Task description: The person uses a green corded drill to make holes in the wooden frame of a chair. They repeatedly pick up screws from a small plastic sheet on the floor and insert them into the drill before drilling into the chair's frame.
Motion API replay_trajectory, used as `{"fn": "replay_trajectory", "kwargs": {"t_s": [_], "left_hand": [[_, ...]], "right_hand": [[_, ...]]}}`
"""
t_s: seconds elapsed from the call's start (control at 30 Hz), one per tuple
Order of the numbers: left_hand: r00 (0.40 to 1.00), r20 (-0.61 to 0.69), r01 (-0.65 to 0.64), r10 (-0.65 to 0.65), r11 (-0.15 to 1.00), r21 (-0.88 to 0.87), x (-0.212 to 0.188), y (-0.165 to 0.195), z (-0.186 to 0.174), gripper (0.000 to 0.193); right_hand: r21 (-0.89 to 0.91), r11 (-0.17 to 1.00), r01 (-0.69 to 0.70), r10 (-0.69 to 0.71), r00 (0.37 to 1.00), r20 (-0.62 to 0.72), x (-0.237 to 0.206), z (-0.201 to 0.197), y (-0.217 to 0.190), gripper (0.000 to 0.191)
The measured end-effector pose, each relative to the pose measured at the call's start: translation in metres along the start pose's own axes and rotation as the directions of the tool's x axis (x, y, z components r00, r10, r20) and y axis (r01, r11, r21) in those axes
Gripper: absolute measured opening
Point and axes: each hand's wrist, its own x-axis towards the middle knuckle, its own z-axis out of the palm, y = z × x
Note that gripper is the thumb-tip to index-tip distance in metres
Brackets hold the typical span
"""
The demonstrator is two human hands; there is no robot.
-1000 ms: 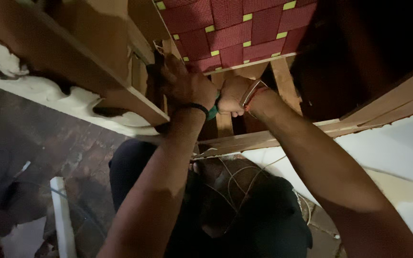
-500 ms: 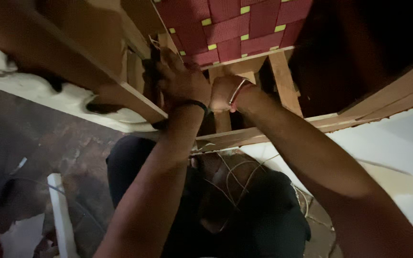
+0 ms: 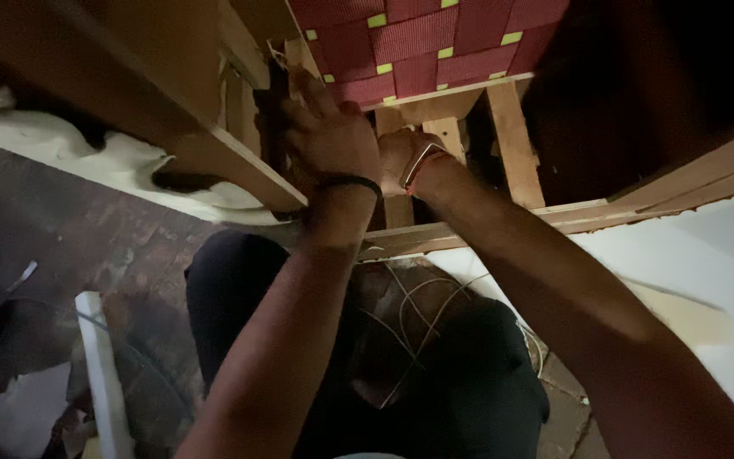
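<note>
This looks like an upholstery or furniture workshop. A bare wooden frame (image 3: 214,153) of unfinished planks fills the upper view, with red webbing (image 3: 435,38) woven in a grid and stretched across it. White padding (image 3: 121,161) hangs along 1 rail, and a white foam sheet (image 3: 690,289) lies to the right. Loose cord (image 3: 418,314) is tangled below. Offcuts (image 3: 27,408) lie on the rough, dark floor (image 3: 87,229).

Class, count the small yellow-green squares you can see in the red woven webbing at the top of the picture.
6 on the red webbing: four along the top edge, two lower near the wooden frame. More may lie beyond the picture's edge.
</note>
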Motion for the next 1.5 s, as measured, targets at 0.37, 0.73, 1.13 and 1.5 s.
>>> {"fn": "replay_trajectory", "kwargs": {"t_s": [0.37,0.73,1.13,1.5], "left_hand": [[0.980,-0.198,0.005,-0.015,0.999,-0.052,-0.001,-0.003,0.001,0.037],[0.901,-0.358,-0.404,0.246,0.780,-0.478,-0.041,-0.011,-0.056,0.081],[0.586,0.462,0.676,0.666,-0.086,-0.732,-0.221,0.071,-0.029,0.035],[0.398,0.243,0.685,0.884,-0.110,-0.720,-0.320,0.113,-0.019,0.056]], "right_hand": [[0.081,0.990,-0.116,0.116,0.993,0.009,0.004,0.017,0.002,0.043],[0.593,0.777,-0.212,0.452,0.843,-0.291,-0.094,0.103,0.009,0.036],[0.626,0.777,0.062,0.504,0.534,-0.679,-0.325,0.258,-0.035,0.069],[0.654,-0.184,-0.734,0.982,-0.171,0.085,-0.476,0.492,0.022,0.037]]}}
